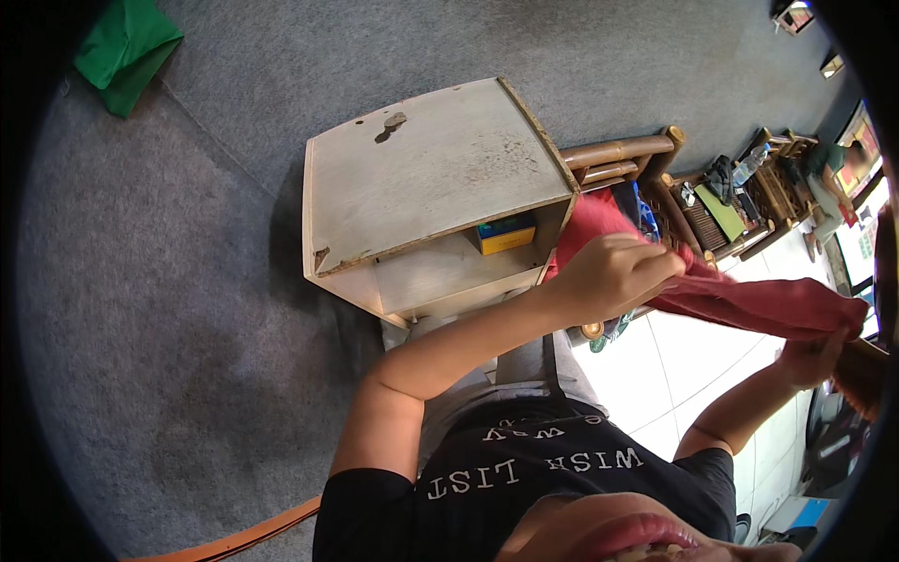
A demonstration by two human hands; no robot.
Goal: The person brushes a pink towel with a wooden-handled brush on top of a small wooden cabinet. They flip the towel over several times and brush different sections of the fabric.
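Observation:
A red cloth [762,305] is stretched between my two hands. My left hand [618,274] grips it near its middle, in front of the open side of a worn white wooden cabinet [435,161]. Farther right, my right hand [811,362] holds the bunched far end of the cloth, which partly covers the fingers. The cloth's other end looks blurred and hangs beside the cabinet's corner. Inside the cabinet's open compartment stands a small yellow and blue box [507,235]. The cabinet's top is scuffed, with chipped edges.
Bamboo chairs [621,151] stand beyond the cabinet, carrying a plastic bottle [751,165], a black bag [720,179] and a green folder-like item [722,214]. Another person [829,179] is at the far right. Green fabric [130,56] is at upper left, an orange strip [246,530] at lower left.

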